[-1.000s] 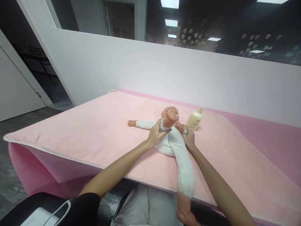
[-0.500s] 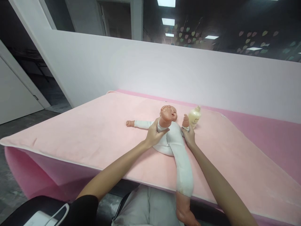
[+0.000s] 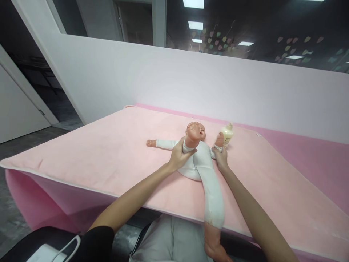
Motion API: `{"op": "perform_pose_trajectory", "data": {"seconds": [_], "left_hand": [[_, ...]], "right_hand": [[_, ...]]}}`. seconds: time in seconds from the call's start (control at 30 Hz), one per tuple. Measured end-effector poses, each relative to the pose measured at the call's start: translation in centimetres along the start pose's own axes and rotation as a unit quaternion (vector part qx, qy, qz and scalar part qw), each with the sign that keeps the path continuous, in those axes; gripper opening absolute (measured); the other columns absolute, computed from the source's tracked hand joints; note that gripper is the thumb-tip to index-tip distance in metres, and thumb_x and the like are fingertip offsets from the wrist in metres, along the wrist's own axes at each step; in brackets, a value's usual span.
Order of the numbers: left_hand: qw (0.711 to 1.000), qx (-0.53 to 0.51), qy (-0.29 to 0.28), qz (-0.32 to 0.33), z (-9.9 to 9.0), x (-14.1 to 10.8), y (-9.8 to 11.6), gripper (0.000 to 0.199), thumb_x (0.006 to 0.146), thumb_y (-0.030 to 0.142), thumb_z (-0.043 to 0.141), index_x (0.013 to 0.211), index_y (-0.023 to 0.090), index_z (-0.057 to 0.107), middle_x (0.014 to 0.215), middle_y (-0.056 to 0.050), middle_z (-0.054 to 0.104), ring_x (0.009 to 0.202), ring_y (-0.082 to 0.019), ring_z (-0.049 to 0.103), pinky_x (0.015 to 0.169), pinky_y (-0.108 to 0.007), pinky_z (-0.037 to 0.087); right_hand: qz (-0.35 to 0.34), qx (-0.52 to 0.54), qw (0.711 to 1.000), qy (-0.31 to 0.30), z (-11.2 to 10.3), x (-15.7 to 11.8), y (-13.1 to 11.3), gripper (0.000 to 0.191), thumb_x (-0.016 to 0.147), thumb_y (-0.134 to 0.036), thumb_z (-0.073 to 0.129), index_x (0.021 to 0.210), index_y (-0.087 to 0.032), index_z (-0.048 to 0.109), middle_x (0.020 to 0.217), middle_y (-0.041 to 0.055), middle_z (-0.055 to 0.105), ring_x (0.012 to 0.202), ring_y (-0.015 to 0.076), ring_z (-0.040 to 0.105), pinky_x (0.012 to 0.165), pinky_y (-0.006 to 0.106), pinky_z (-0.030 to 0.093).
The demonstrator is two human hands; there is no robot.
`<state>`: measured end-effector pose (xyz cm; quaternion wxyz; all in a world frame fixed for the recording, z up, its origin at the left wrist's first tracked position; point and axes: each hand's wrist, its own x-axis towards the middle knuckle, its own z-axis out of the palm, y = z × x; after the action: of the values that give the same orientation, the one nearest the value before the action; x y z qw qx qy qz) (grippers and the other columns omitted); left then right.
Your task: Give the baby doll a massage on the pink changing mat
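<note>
A baby doll point(image 3: 203, 158) with a white cloth body lies on its back on the pink table cover, its head away from me. My left hand point(image 3: 179, 157) is wrapped round the ankle of one raised leg, whose foot point(image 3: 193, 131) partly hides the doll's head. My right hand point(image 3: 221, 158) grips the doll's arm near the wrist; the doll's hand point(image 3: 219, 139) points up. Just behind that hand stands a pale yellow bottle point(image 3: 228, 134). The doll's other leg hangs over the table's front edge, and its other arm stretches out to the left.
The pink cover point(image 3: 103, 156) spreads over the table and hangs down at the front left. Behind it rises a white wall point(image 3: 163, 80) with dark glass above. A white device point(image 3: 46, 253) lies at the bottom left.
My right hand has shifted slightly right with the doll's arm, so the doll's hand now overlaps the bottle. My left hand and the raised leg have hardly moved.
</note>
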<state>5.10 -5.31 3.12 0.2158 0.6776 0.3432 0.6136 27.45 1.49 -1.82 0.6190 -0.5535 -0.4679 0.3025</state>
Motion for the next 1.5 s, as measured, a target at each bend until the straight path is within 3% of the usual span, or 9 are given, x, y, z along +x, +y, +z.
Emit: {"op": "perform_pose_trajectory", "data": {"seconds": [0.37, 1.0, 1.27, 1.5], "left_hand": [[1.0, -0.001, -0.005, -0.014, 0.0, -0.1, 0.1, 0.051, 0.079, 0.047, 0.063, 0.12, 0.018, 0.052, 0.108, -0.007, 0.065, 0.096, -0.022, 0.061, 0.082, -0.033, 0.048], [1.0, -0.011, -0.007, -0.018, 0.0, 0.0, 0.2, 0.049, 0.08, 0.045, 0.063, 0.118, 0.018, 0.052, 0.109, -0.007, 0.065, 0.097, -0.022, 0.061, 0.083, -0.033, 0.047], [0.998, -0.023, -0.02, -0.056, -0.2, 0.6, 0.1, 0.042, 0.081, 0.045, 0.062, 0.112, 0.018, 0.052, 0.108, -0.006, 0.065, 0.099, -0.021, 0.06, 0.086, -0.033, 0.047], [0.992, -0.071, -0.008, -0.105, 0.0, 1.0, -0.5, 0.038, 0.084, 0.045, 0.059, 0.109, 0.017, 0.052, 0.108, -0.006, 0.065, 0.101, -0.019, 0.06, 0.088, -0.032, 0.046]], "right_hand": [[0.003, 0.016, 1.0, 0.003, 0.0, 0.2, 0.3, 0.046, 0.06, -0.042, 0.064, 0.098, -0.017, 0.054, 0.088, 0.0027, 0.06, 0.077, 0.0163, 0.055, 0.071, 0.029, 0.045], [-0.034, -0.074, 0.997, -0.008, -0.2, -0.6, -0.5, 0.045, 0.065, -0.044, 0.061, 0.101, -0.017, 0.059, 0.091, 0.006, 0.066, 0.082, 0.0204, 0.056, 0.073, 0.031, 0.044], [-0.105, -0.122, 0.983, -0.083, -0.1, -1.7, -1.5, 0.045, 0.068, -0.038, 0.059, 0.109, -0.02, 0.064, 0.111, 0.0064, 0.065, 0.099, 0.0234, 0.058, 0.082, 0.033, 0.046], [-0.145, -0.159, 0.972, -0.091, 0.0, -1.8, -1.5, 0.04, 0.071, -0.036, 0.055, 0.106, -0.019, 0.065, 0.107, 0.0062, 0.067, 0.093, 0.0225, 0.059, 0.08, 0.033, 0.045]]}}
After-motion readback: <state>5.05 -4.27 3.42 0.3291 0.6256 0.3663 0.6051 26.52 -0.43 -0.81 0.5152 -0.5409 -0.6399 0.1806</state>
